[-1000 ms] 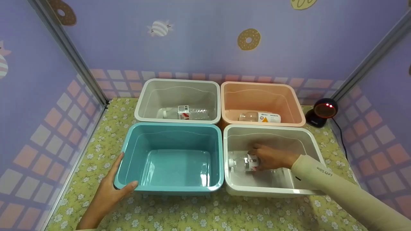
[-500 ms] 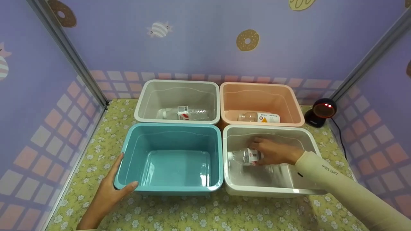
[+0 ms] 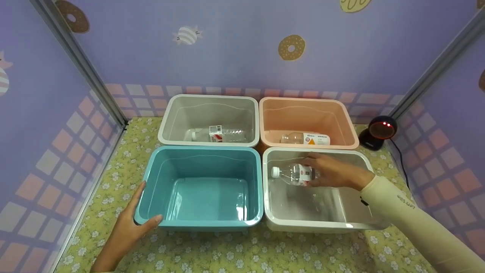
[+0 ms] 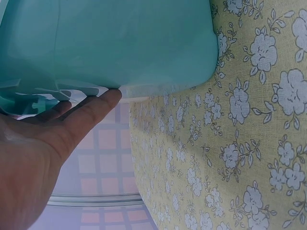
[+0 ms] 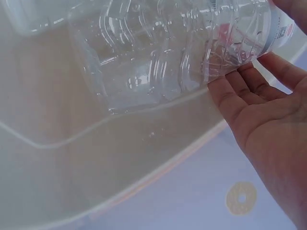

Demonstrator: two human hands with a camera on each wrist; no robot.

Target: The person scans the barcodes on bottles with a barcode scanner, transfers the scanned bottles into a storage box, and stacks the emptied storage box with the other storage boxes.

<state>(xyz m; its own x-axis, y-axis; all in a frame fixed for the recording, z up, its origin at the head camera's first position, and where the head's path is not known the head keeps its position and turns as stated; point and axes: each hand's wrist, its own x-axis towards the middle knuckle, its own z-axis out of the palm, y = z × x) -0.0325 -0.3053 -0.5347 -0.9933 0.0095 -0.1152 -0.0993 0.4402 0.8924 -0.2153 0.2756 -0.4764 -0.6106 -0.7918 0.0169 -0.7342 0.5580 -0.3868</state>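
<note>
My right hand (image 3: 335,172) grips a clear plastic bottle (image 3: 291,174) around its labelled middle, inside the front right light grey bin (image 3: 322,223). The bottle's white cap points left, and its ribbed clear body (image 5: 158,52) fills much of the right wrist view. At the left, my left hand (image 3: 127,227) rests against the teal bin's corner, thumb at the front rim and fingers along the side. The left wrist view shows those fingers (image 4: 96,110) fairly straight against the outer wall of the teal bin (image 4: 129,43).
Behind stand a grey bin (image 3: 212,99) with a clear labelled bottle (image 3: 231,135) lying inside, and a peach bin (image 3: 303,102) holding another bottle (image 3: 293,138). A black scanner-like device (image 3: 379,132) with red lights and a cable stands right. Flowered cloth (image 3: 212,254) covers the table.
My right hand has raised the bottle from the floor of the front right bin and moved it toward the back. The left hand has stayed in place.
</note>
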